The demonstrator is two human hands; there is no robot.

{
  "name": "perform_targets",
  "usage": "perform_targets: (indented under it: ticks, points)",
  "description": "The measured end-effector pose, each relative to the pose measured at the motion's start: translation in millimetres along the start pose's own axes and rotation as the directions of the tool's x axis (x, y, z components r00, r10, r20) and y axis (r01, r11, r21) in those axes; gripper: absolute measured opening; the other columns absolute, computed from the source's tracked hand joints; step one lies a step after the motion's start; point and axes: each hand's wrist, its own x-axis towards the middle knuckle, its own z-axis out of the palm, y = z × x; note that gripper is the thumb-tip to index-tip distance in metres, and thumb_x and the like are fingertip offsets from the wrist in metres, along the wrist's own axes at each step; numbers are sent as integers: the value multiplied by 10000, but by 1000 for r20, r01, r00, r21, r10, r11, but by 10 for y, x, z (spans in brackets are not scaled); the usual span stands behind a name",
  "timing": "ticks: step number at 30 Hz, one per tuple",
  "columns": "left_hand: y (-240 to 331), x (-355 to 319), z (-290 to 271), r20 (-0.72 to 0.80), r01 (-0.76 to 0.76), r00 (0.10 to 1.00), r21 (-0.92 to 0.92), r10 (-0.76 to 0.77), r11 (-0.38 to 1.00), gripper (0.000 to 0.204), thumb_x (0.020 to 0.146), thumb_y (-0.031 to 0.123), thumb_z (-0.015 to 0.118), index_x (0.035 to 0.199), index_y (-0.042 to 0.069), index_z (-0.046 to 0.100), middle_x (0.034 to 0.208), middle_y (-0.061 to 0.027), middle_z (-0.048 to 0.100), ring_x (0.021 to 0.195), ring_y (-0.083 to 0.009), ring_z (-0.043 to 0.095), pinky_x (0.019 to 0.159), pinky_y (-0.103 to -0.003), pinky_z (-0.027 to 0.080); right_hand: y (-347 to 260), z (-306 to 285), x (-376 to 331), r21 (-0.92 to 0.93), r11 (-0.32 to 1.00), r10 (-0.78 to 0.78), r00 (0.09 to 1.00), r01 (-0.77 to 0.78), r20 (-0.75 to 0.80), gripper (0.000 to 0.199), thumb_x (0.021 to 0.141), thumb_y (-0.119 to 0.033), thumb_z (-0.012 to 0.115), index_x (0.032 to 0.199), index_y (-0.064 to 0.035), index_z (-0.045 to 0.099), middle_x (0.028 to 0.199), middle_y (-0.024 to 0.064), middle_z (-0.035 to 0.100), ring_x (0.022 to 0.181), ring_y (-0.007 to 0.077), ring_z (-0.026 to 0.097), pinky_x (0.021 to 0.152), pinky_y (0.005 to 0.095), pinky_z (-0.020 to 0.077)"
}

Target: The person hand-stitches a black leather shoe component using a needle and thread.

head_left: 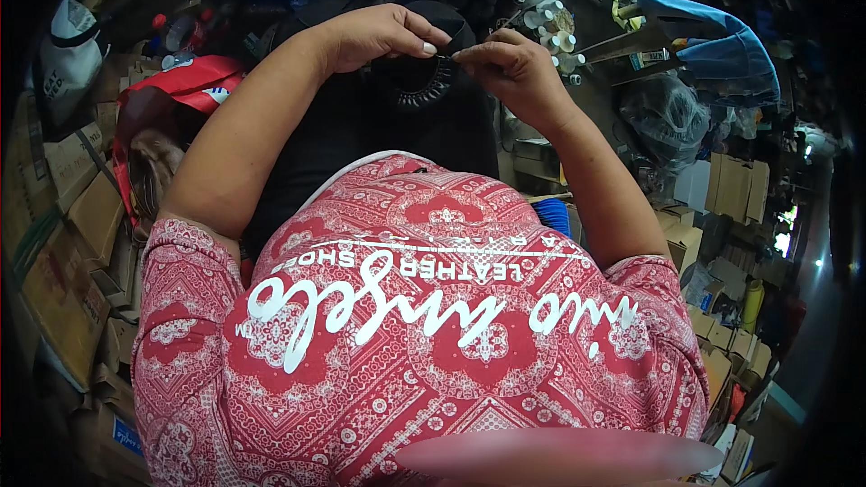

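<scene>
Dark and partly hidden behind both hands, a black shoe (424, 81) sits just beneath the left hand (379, 36) and right hand (510, 68), whose fingertips pinch something too small to identify.

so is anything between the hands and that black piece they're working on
Nothing visible. The left hand and right hand both pinch the black piece directly at its top edge, fingertips almost meeting. The spools sit off to the right, clear of it.

black shoe (424, 81) | ribbed sole edge showing | held up, between both hands
</scene>
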Motion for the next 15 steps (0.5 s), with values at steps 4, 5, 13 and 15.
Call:
perform_targets:
  ticks: [4, 5, 13, 15]
  points:
    - [29, -3, 20, 34, -1, 999, 9, 1, 1000, 384, 802, 146, 656, 1159, 7, 620, 949, -6, 652, 867, -75, 572, 838, -214, 419, -103, -46, 8, -98, 995, -16, 1000, 17, 7, 173, 765, -62, 664, 913, -132, 721, 798, 70, 589, 746, 240, 621, 657, 313, 502]
    - [36, 2, 19, 36, 0, 999, 10, 0, 1000, 384, 802, 146, 656, 1159, 7, 620, 949, -6, 652, 867, -75, 572, 838, -214, 419, -141, -57, 11, -183, 981, -53, 998, 56, 21, 174, 759, -60, 647, 900, -129, 720, 819, 79, 595, 776, 252, 622, 680, 331, 495]
    - [37, 66, -16, 177, -116, 980, 146, 89, 982, 377, 800, 78, 604, 1166, -11, 607, 1043, -68, 660, 951, -118, 591, 909, -236, 421, -451, -153, 272, -655, 692, -137, 946, 305, 295, 144, 706, -67, 608, 806, -113, 701, 886, 100, 602, 893, 269, 602, 791, 373, 431]
    - [68, 112, -19, 176, -103, 982, 189, 69, 977, 363, 792, 66, 615, 1149, -3, 619, 1025, -65, 665, 941, -120, 595, 901, -242, 429, -324, -162, 403, -629, 620, -237, 876, 469, 419, 129, 703, -68, 612, 792, -114, 694, 868, 101, 597, 850, 278, 611, 751, 381, 463]
